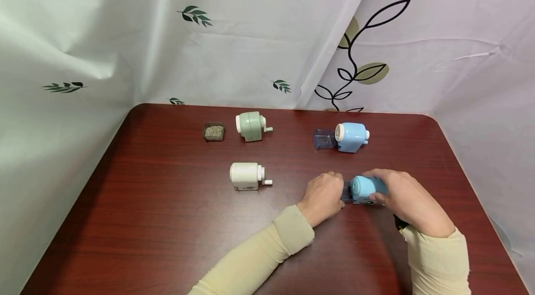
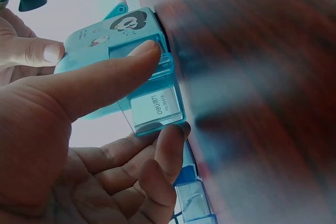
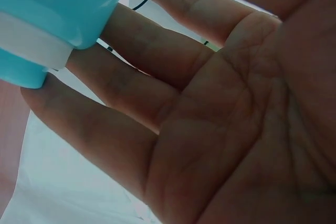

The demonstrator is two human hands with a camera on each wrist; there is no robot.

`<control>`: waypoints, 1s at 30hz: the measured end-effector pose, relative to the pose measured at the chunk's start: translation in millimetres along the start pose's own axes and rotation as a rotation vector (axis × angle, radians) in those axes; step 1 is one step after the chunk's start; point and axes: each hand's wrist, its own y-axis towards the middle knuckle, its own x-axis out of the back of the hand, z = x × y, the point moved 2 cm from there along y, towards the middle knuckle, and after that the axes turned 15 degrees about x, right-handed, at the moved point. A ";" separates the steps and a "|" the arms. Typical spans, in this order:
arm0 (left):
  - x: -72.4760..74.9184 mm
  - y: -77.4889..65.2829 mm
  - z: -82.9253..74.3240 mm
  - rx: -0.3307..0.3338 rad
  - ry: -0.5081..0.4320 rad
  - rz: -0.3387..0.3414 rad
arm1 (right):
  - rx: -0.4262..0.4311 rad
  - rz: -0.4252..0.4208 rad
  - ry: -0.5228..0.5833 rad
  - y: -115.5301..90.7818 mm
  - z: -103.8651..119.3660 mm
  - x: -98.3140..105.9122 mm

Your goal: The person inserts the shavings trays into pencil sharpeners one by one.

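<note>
A light-blue crank pencil sharpener [image 1: 362,189] stands on the right part of the table, its transparent shavings drawer [image 2: 157,109] sticking out of the body on the left. My left hand [image 1: 321,198] pinches that drawer, thumb over one side and fingers at the other, as the left wrist view shows. From the right, my right hand [image 1: 407,195] grips the sharpener's body, with the thumb at its near side. In the right wrist view, several fingers [image 3: 100,124] reach along the blue body, next to a white band.
Behind my hands, a blue sharpener [image 1: 352,137] stands beside its transparent drawer [image 1: 324,139]. Further left are a green sharpener [image 1: 251,127], a small drawer of shavings [image 1: 214,132] and a white sharpener [image 1: 245,176]. A pale patterned curtain [image 1: 234,53] hangs along the table's back edge.
</note>
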 end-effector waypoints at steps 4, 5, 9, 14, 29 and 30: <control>0.0 0.9 -1.5 -0.002 -0.008 -0.003 | -0.002 0.006 -0.004 0.4 0.4 0.1; -0.1 1.3 -1.7 -0.001 -0.010 -0.001 | -0.003 0.006 -0.005 0.4 0.4 0.2; -0.7 2.9 -3.0 -0.003 -0.016 0.012 | -0.004 0.007 -0.007 0.6 1.2 0.0; -1.6 4.1 -4.9 -0.003 -0.018 0.015 | -0.005 0.013 -0.013 0.8 2.3 -0.5; -3.7 4.6 -6.3 -0.010 -0.004 0.001 | 0.001 0.007 -0.022 0.7 3.0 -1.2; -3.6 4.6 -6.4 -0.009 -0.003 -0.001 | 0.006 0.003 -0.023 0.5 3.1 -1.1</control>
